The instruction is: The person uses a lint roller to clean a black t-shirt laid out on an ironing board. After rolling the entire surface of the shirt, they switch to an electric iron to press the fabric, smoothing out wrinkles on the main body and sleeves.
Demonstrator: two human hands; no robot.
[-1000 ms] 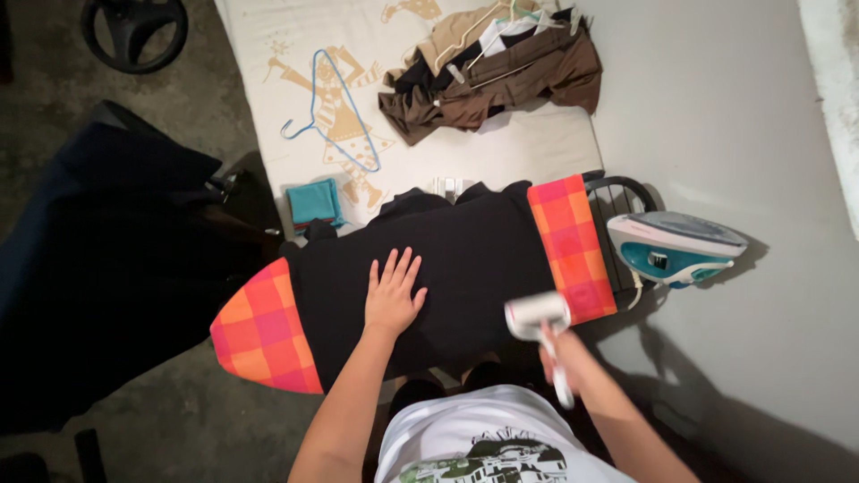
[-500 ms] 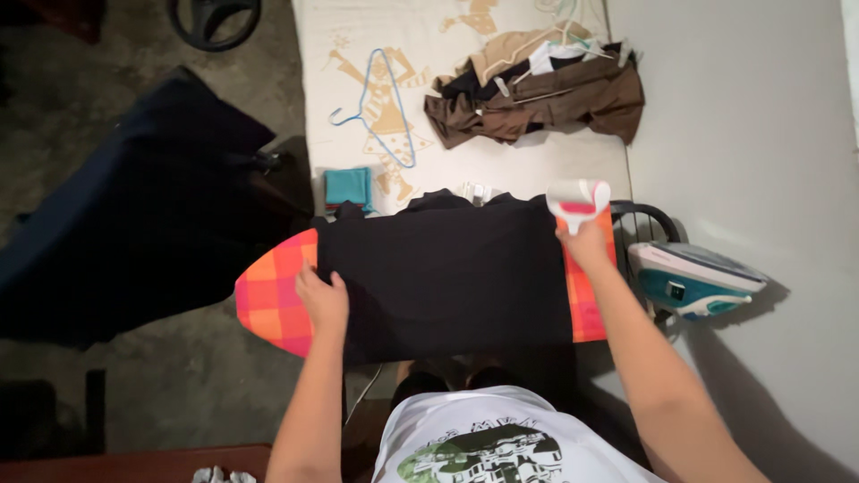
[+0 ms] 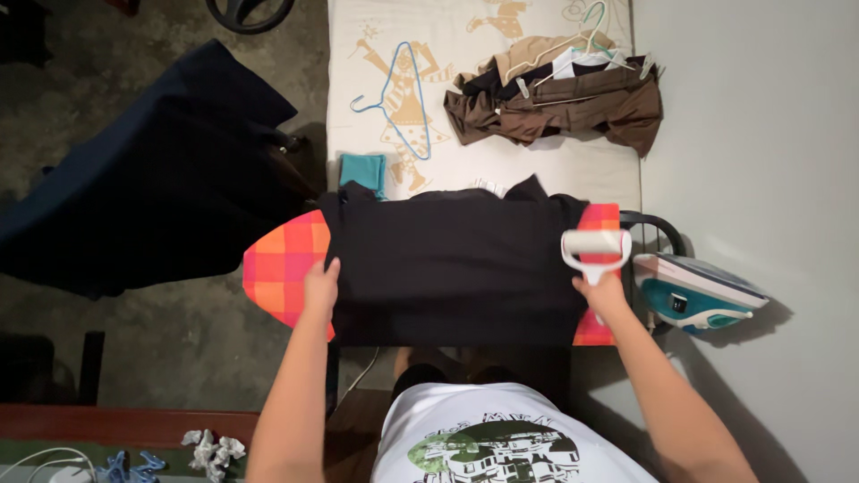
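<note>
A black garment (image 3: 452,264) lies spread over an ironing board (image 3: 282,268) with an orange and pink checked cover. My left hand (image 3: 320,288) grips the garment's left edge at the board's pointed end. My right hand (image 3: 601,293) holds a white lint roller (image 3: 596,248) by its handle, its head resting at the garment's right edge over the checked cover.
A teal and white iron (image 3: 702,291) sits on the board's wire rest at the right. Behind the board a pale mattress (image 3: 573,165) carries a blue hanger (image 3: 398,103), a teal folded cloth (image 3: 362,170) and a pile of brown clothes (image 3: 559,98). Dark fabric (image 3: 152,179) drapes at the left.
My right hand drew the lint roller from the board's far right corner back toward me. My left hand stays gripping the garment's left edge. The view shifted slightly.
</note>
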